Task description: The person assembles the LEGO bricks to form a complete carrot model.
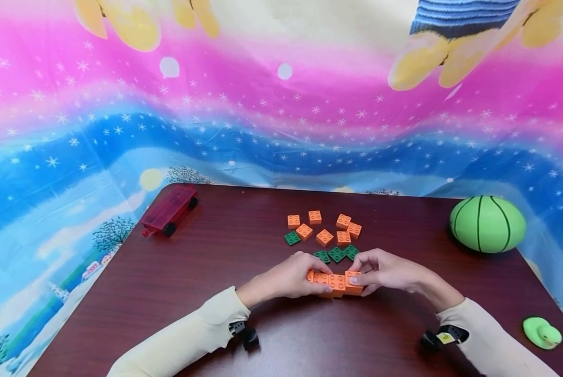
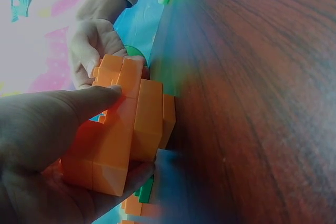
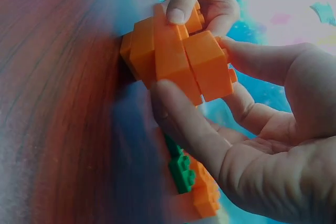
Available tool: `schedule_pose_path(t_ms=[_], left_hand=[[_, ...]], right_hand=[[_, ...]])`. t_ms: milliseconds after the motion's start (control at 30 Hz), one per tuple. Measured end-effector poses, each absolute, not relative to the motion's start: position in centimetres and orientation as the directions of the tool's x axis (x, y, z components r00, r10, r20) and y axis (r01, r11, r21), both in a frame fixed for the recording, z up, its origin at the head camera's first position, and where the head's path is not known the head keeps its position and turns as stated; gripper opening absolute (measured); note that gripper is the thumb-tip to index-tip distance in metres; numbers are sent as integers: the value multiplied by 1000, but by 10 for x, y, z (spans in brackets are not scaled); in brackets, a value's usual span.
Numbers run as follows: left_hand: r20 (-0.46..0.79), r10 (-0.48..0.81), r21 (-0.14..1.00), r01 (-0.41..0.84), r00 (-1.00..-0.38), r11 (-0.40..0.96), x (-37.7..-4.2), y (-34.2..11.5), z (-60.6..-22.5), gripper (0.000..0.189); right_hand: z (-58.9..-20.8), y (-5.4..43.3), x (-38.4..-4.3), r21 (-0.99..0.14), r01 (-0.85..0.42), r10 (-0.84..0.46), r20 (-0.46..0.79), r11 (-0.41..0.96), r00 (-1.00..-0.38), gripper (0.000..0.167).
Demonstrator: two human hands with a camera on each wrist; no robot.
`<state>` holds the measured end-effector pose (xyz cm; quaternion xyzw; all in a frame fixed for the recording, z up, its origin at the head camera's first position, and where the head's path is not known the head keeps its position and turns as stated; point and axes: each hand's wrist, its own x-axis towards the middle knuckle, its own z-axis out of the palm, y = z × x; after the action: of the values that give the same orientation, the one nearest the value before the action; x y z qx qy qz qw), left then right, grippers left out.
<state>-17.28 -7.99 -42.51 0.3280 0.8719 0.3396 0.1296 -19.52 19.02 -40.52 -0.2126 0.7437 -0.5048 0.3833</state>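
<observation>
Both hands hold one stepped assembly of orange toy building bricks (image 1: 336,283) low over the table's near middle. My left hand (image 1: 288,275) grips its left end, thumb along the near side and fingers behind. With thumb and fingers, my right hand (image 1: 389,269) pinches the right end, where one orange brick (image 3: 209,64) stands above the long row. Narrower layers of orange bricks (image 2: 148,111) show beneath that row in the left wrist view. Just beyond the hands lie several green bricks (image 1: 337,254), and farther back several loose orange bricks (image 1: 324,237).
A red translucent toy cart (image 1: 170,209) with black wheels stands at the table's far left. At the far right sits a green ball with dark lines (image 1: 487,224), and a small green toy duck (image 1: 542,332) is near the right edge. A printed cloth (image 1: 272,104) hangs behind the dark table (image 1: 206,251).
</observation>
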Motion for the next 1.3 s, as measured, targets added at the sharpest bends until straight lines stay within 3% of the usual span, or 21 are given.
schedule_pose_path(t_ms=[433, 533, 600, 700, 800, 1000, 1133, 1300], left_hand=[[8, 660, 685, 485, -751, 544, -171, -80, -423, 31], [0, 660, 684, 481, -752, 548, -170, -81, -424, 31], [1, 663, 681, 487, -748, 547, -169, -81, -424, 31], [20, 668, 675, 503, -744, 540, -170, -81, -426, 30], [36, 662, 667, 511, -748, 542, -171, -81, -427, 29], [26, 616, 652, 481, -787, 587, -171, -83, -428, 43], [59, 562, 719, 426, -825, 549, -180, -92, -423, 54], [155, 436, 768, 386, -886, 512, -215, -113, -417, 44]], right_hand=[[-408, 194, -192, -914, -8, -700, -306, 406, -646, 28], [-412, 193, -182, -881, -232, -709, -151, 413, -689, 26], [-415, 189, -174, -781, -446, -717, -3, 437, -697, 23], [-418, 182, -163, -553, -693, -746, 180, 462, -641, 22], [-422, 174, -156, -410, -797, -782, 259, 443, -567, 21], [-429, 169, -154, -417, -812, -781, 301, 407, -547, 27], [-430, 171, -157, -417, -812, -785, 293, 408, -545, 32], [-427, 169, -161, -391, -815, -800, 256, 427, -542, 33]])
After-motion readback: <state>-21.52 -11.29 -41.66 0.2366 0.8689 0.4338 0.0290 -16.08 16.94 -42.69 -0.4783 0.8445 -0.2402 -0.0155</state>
